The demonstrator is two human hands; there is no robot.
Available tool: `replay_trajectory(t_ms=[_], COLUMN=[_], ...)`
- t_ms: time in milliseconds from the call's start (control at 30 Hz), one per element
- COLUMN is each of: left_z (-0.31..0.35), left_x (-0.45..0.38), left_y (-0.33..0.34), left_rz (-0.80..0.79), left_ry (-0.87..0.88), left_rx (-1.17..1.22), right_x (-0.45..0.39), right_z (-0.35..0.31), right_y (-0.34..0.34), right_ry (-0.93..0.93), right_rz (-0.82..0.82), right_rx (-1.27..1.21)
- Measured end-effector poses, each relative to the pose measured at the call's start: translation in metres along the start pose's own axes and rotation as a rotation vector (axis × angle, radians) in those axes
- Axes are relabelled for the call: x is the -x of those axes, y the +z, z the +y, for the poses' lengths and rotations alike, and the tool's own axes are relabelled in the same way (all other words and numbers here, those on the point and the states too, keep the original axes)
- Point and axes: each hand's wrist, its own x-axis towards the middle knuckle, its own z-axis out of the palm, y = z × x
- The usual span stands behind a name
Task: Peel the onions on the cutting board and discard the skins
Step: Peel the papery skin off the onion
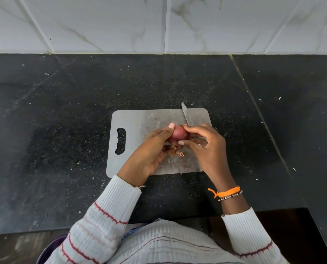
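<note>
A reddish-purple onion [178,134] is held just above the grey cutting board [139,121]. My left hand [149,155] grips it from the left, thumb over its top. My right hand [206,147] pinches it from the right, thumb at its lower edge and fingers curled at its upper right. Small bits of brown skin [176,149] lie on the board right under the onion. A knife blade [186,116] lies on the board behind the hands, tip pointing away; its handle is hidden by my right hand.
The board lies on a dark speckled countertop [63,121] with a white tiled wall [158,25] behind. Small white flecks are scattered over the counter. A purple rim [50,248] shows at the lower left, below the counter edge.
</note>
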Motion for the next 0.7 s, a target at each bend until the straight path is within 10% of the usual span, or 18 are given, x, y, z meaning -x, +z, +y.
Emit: replay_trajectory(t_ms=[433,700], left_z=[-0.003,-0.004], left_x=[-0.001,0.001], left_y=[-0.011,-0.013], left_rz=[-0.006,-0.098], left_ry=[-0.003,-0.008], left_rx=[-0.224,-0.109], right_x=[0.006,0.005], right_z=[0.002,0.002], right_y=[0.009,0.006], right_ry=[-0.023,0.286], right_rz=[-0.15,0.014], right_rx=[-0.061,-0.34])
